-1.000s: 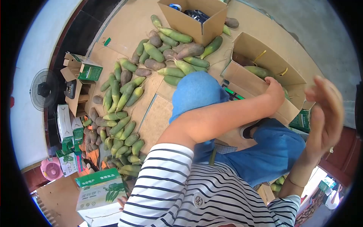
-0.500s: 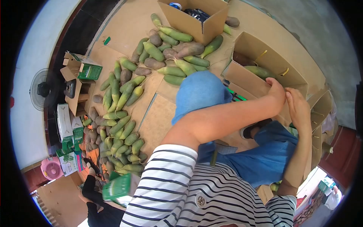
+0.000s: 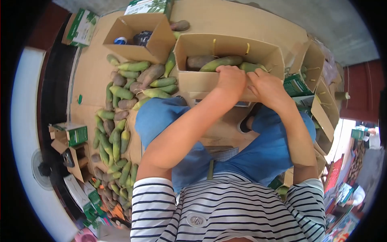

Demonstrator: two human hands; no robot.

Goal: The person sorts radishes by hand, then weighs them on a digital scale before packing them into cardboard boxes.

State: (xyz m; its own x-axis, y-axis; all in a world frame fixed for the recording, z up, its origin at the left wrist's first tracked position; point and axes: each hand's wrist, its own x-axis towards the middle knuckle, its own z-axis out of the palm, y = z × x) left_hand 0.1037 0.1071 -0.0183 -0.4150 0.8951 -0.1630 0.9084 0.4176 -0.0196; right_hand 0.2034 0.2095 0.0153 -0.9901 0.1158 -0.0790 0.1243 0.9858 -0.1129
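Note:
In front of my knees stands an open cardboard box (image 3: pixel 197 82) with yellow cord handles. Inside lie a brown radish (image 3: pixel 198 62) and green radishes (image 3: pixel 221 63). My left hand (image 3: pixel 232 78) bends its fingers over the box's near wall, beside the green radishes. Close on its right, my right hand (image 3: pixel 264 85) has curled fingers at the same edge. Both hands' fingers are closed at the rim; whether they hold the wall or a flap is hard to make out.
Green and brown radishes (image 3: pixel 121 92) lie heaped on the cardboard floor at the left. Another box (image 3: pixel 161 40) with dark items stands at the upper left. More boxes (image 3: pixel 312 66) line the right side. A person (image 3: pixel 356 196) is at the far right.
The view has swung right, so the box now sits nearer the middle. My hands have moved to its near edge and sit side by side. More radishes show inside the box.

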